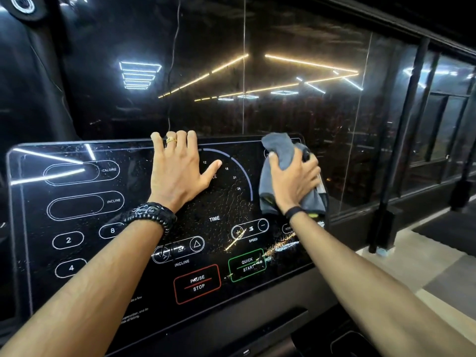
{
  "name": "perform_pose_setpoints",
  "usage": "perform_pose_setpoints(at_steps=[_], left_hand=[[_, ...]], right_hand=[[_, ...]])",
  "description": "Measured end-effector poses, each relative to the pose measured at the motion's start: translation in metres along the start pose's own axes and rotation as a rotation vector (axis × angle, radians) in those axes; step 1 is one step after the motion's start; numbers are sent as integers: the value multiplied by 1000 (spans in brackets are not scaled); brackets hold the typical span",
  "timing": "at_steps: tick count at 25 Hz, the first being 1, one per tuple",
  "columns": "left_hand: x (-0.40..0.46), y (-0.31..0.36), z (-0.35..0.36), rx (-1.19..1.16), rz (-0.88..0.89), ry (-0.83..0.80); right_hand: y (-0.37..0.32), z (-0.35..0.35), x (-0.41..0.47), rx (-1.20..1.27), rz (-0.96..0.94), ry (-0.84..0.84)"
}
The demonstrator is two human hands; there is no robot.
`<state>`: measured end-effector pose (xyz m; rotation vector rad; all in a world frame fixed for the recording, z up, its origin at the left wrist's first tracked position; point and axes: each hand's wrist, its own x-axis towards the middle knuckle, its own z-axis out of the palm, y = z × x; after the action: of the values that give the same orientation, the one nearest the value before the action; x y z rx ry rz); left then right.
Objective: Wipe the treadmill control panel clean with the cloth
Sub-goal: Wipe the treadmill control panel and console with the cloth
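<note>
1. Your left hand point(177, 173) lies flat on the control panel point(77, 253), fingers straight and spread, fingertips hooked over the top edge, thumb out toward the dial numbers. It holds nothing.
2. There's a gold ring point(171, 140) on one finger of that hand and a black beaded bracelet point(152, 213) on the wrist.
3. Your right hand point(293, 176) grips the grey cloth point(280, 153), fingers curled round the bunched fabric, pressing it against the panel's upper right corner. A dark band point(295, 212) sits on that wrist.
4. Cloth pos: right of the arc dial, above the SPEED +/- buttons point(249, 228); part of it hangs below your palm.
5. Panel is glossy black w/ droplets and streaks across the middle, esp. round TIME and near QUICK START point(246, 264).
6. PAUSE/STOP button point(197, 282) sits bottom centre, left of QUICK START.
7. Behind the panel: a dark glass wall point(283, 99) reflecting ceiling light strips.
</note>
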<state>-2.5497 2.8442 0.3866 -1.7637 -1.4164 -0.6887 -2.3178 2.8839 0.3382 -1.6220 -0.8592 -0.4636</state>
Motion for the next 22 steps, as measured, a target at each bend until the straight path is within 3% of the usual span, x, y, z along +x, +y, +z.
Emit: perform_pose_setpoints(at_steps=[4,8,10,12,14,16,19,22], left_hand=[[0,0,3,8,-9,5],[0,-1,1,10,-3,9],[0,-1,3,12,-5,14],[1,0,3,26,-9,10],[1,0,3,38,-10,9],[1,-1,4,38,-14,15],[2,0,6,33,-22,9],[0,-1,6,17,-29,16]], right_hand=[[-26,-5,-31,6,-305,-61],[40,-24,-67,62,-609,-137],[70,-23,-52,62,-595,-120],[73,-11,-23,23,-430,-64],[49,0,7,17,-260,-17],[12,6,24,7,-207,-12],[-29,8,8,24,-331,-36],[-23,-3,-35,43,-510,-68]])
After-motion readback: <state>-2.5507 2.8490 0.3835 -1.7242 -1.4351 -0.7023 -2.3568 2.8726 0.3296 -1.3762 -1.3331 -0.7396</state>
